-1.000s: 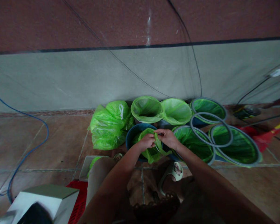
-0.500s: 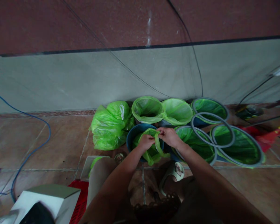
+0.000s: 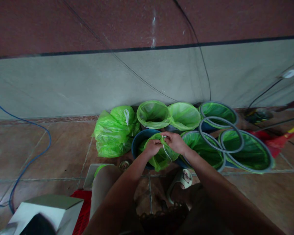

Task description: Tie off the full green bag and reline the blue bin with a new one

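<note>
One grey ring [image 3: 242, 138] overlaps bins [image 3: 271, 160] near the right hand [image 3: 175, 142].

The left hand [image 3: 154, 147] and the right hand [image 3: 175, 142] pinched a thin green bag [image 3: 159, 160] at a blue bin [image 3: 147, 132]. Beside this bin, on the left, there was a bulging green sack [image 3: 114, 135].

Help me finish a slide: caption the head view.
Left hand and right hand pinch a green bag at a blue bin.
</note>
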Available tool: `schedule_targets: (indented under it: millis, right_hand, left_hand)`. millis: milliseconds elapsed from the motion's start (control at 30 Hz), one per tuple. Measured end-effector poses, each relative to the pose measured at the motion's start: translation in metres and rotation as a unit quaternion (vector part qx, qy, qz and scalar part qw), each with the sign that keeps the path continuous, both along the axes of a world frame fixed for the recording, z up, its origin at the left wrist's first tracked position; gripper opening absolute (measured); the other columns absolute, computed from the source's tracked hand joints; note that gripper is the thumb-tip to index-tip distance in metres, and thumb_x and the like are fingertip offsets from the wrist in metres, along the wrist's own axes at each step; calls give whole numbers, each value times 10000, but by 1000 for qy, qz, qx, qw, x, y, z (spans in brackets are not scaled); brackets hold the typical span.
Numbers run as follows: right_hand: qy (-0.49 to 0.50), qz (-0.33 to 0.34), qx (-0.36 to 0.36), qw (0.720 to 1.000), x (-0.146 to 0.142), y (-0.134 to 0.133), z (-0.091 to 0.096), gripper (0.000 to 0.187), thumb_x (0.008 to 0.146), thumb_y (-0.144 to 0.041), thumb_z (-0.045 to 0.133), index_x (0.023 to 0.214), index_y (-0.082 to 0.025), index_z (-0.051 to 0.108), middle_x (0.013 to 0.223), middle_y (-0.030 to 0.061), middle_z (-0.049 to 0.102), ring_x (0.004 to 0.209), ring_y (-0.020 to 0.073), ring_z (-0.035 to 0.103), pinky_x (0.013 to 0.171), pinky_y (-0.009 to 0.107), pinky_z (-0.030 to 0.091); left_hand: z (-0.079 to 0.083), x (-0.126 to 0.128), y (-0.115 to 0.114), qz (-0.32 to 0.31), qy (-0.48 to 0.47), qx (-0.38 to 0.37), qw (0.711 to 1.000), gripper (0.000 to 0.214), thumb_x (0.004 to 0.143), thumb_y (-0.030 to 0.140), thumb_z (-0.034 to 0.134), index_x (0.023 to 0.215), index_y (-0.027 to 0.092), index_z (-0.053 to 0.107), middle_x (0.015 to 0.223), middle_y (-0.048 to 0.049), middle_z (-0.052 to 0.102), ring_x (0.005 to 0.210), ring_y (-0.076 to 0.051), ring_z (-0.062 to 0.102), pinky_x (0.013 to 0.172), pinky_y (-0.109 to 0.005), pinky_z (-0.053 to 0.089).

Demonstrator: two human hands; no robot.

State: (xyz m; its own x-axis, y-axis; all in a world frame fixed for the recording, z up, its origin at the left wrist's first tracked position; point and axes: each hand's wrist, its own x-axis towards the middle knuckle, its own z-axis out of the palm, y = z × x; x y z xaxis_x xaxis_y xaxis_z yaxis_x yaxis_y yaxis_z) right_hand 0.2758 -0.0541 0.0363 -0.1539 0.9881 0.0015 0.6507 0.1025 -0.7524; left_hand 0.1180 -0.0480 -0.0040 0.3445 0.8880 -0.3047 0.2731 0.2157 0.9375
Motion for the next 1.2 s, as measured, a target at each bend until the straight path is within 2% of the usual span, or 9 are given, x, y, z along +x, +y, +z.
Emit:
schedule_targets:
  millis: [100, 233, 367, 600, 733, 900, 967, 1067, 1200]
  right_hand:
    - [-6, -36, 8, 999, 2, 2, -4, 341, 789, -124, 494, 1062, -194, 686, 1053, 67, 713, 873, 201, 671, 861, 341, 496]
    - [-40, -101, -5, 994, 7, 3, -13, 367, 716, -198, 635, 1082, -189, 669, 1062, 89, 700, 843, 210, 663, 814, 335, 510]
    - [-120, -122, -20, 985, 5, 0, -22, 340, 712, -250, 667, 1050, -215, 690, 949, 74, 698, 825, 210, 649, 767, 304, 498]
    - [-115, -83, 23, 990, 4, 1, -14, 441, 744, -206, 631, 1182, -242, 653, 944, 60, 645, 794, 190, 618, 783, 306, 493]
    - [-92, -17, 49, 994, 3, 3, -9, 234, 760, -125, 553, 881, -217, 731, 961, 59, 613, 840, 172, 611, 843, 297, 479]
    - [-71, -39, 61, 995, 7, 6, -2, 186, 741, -113, 544, 780, -199, 704, 928, 62, 638, 840, 182, 614, 821, 306, 471]
    - [-58, -78, 55, 994, 12, 8, 4, 123, 729, -149, 574, 731, -197, 686, 855, 54, 655, 774, 187, 611, 782, 314, 468]
    - [31, -165, 56, 984, 18, 12, 18, 88, 733, -274, 619, 705, -195, 647, 706, 31, 641, 628, 170, 570, 675, 310, 461]
    - [269, -239, 92, 928, 16, 16, 39, 265, 745, -464, 645, 742, -206, 584, 663, 12, 636, 640, 160, 580, 648, 286, 474]
  left_hand:
    - [3, 1, -1, 24, -31, -33, 999, 97, 693, 182, 617, 677, 139, 702, 520, 41, 525, 515, -79, 439, 548, -223, 354]
    - [9, 2, -4, 28, -68, -105, 992, 103, 708, 181, 585, 694, 137, 676, 458, 55, 453, 419, -51, 356, 453, -209, 275]
    - [12, 4, -9, -15, -85, -149, 985, 119, 733, 185, 561, 749, 135, 668, 551, 13, 586, 380, -37, 332, 412, -207, 216]
    - [15, 0, -5, -66, -59, -79, 993, 129, 723, 146, 547, 659, 145, 659, 654, -20, 675, 438, -58, 382, 453, -216, 293]
    - [17, -2, -2, -78, -15, -43, 996, 143, 727, 147, 552, 655, 153, 676, 644, -4, 668, 458, -66, 406, 473, -216, 313]
    - [21, -9, 7, -35, 31, 24, 999, 153, 751, 173, 568, 697, 162, 711, 672, -5, 681, 592, -106, 546, 591, -223, 426]
    - [31, -18, 14, 25, 35, 66, 997, 181, 764, 145, 541, 739, 158, 719, 742, -23, 709, 670, -120, 592, 672, -238, 465]
    - [61, -38, 24, 123, -3, 128, 984, 244, 803, 152, 484, 866, 157, 719, 863, -42, 733, 640, -107, 589, 669, -248, 485]
    - [109, -62, 27, 192, -89, 205, 956, 222, 817, 246, 517, 909, 170, 704, 866, -33, 736, 720, -122, 624, 692, -248, 500]
